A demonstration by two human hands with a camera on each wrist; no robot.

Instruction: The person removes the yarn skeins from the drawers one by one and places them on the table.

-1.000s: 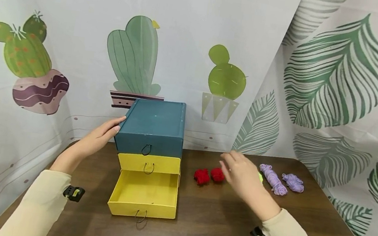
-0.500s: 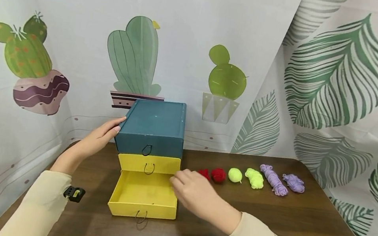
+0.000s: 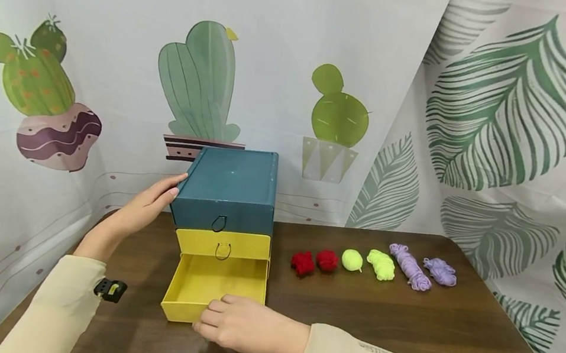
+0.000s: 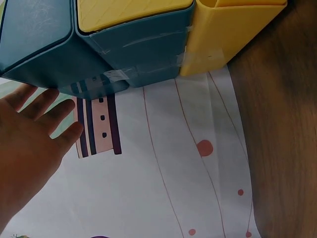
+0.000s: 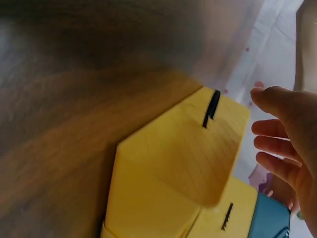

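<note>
A small drawer cabinet [image 3: 229, 178] stands on the table, with a blue top section over yellow drawers. Its bottom yellow drawer [image 3: 185, 283] is pulled out. My left hand [image 3: 141, 208] rests on the cabinet's upper left side; the left wrist view shows its fingers [image 4: 64, 114] extended at the blue casing. At the front of the pulled-out drawer is my right hand [image 3: 247, 327], covering the drawer's loop there. In the right wrist view the right fingers [image 5: 270, 144] are loosely bent beside the drawer front, whose black loop [image 5: 212, 108] shows free of them.
Yarn lies in a row right of the cabinet: two red bundles [image 3: 327, 260], a neon-yellow ball [image 3: 352, 260], a neon-yellow skein [image 3: 381, 265], and two purple skeins [image 3: 410, 268]. A patterned cloth [image 3: 270, 109] hangs behind the brown table [image 3: 402, 329].
My right hand has moved left from over the yarn, past the drawer's right side, to the drawer front. My left hand has stayed on the cabinet. The drawer has not moved.
</note>
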